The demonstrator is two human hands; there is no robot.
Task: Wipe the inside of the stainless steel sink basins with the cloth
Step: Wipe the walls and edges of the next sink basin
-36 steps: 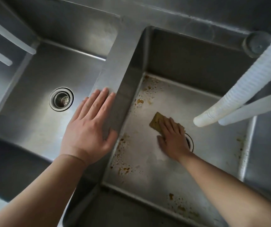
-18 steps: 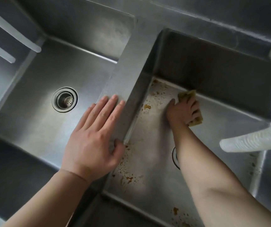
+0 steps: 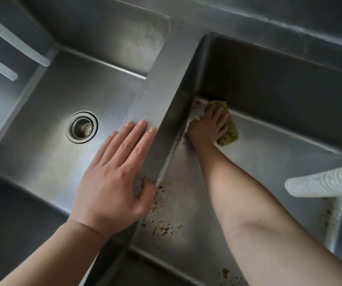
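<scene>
Cloth (image 3: 229,129) now lies in the far-left corner of the right basin (image 3: 279,157), clenched under the right hand (image 3: 208,125), having shifted leftward along the back wall; left hand (image 3: 112,182) stays flat, released, on the divider (image 3: 159,89); brown stains (image 3: 162,228) remain nearer.

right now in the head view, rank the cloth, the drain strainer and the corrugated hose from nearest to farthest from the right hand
1. cloth: under the right hand, in the right basin's far left corner.
2. drain strainer: in the left basin, across the divider.
3. corrugated hose: hanging at the right edge, over the right basin.
</scene>
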